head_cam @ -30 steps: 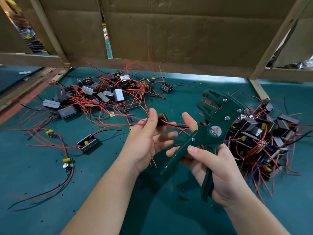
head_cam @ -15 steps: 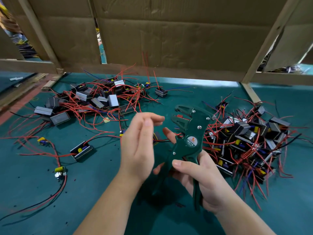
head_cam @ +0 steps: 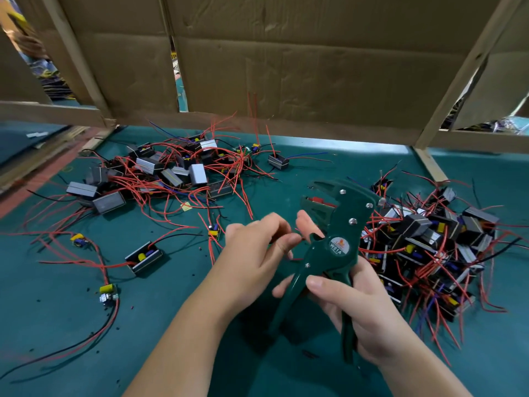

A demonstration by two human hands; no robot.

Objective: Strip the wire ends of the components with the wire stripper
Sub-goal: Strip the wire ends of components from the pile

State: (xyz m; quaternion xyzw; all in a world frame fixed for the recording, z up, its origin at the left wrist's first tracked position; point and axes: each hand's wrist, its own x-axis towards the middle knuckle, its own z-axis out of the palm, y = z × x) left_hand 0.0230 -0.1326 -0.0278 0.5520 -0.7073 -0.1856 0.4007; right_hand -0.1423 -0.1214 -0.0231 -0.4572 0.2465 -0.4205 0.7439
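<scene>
Green wire stripper (head_cam: 337,247) stays gripped in the right hand (head_cam: 352,308), jaws empty toward 11 o'clock, while the left hand (head_cam: 252,253) has curled up beside it — round a wire end or not, I cannot tell — so nothing is stripped yet; components (head_cam: 423,233) lie heaped at 10 and 3 o'clock.

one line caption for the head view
Right hand grips green wire stripper over teal table, left hand curled beside it, wired components piled either side.
</scene>
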